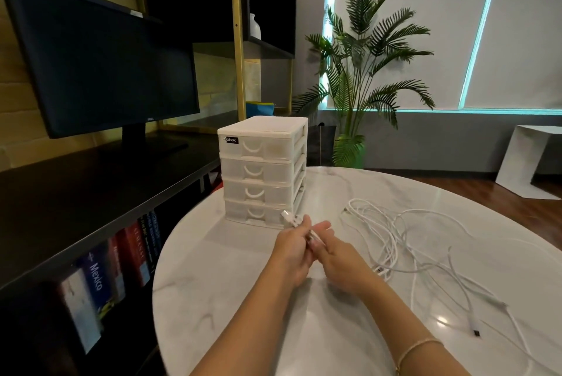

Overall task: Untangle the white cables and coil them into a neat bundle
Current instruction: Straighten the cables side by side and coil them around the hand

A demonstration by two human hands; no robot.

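A loose tangle of white cables [404,239] sprawls over the right half of the round white marble table [231,299], with one plug end [476,332] near the front right. My left hand [293,249] and my right hand [336,257] meet above the table's middle. Both hold a white cable end between them, and its connector [288,217] sticks up and left past my left fingers. How the held piece joins the tangle is hidden behind my right hand.
A white four-drawer plastic organiser [263,169] stands on the table just behind my hands. A black desk with a monitor [103,71] and a shelf of books [121,263] lie to the left. A potted palm [362,71] stands beyond the table.
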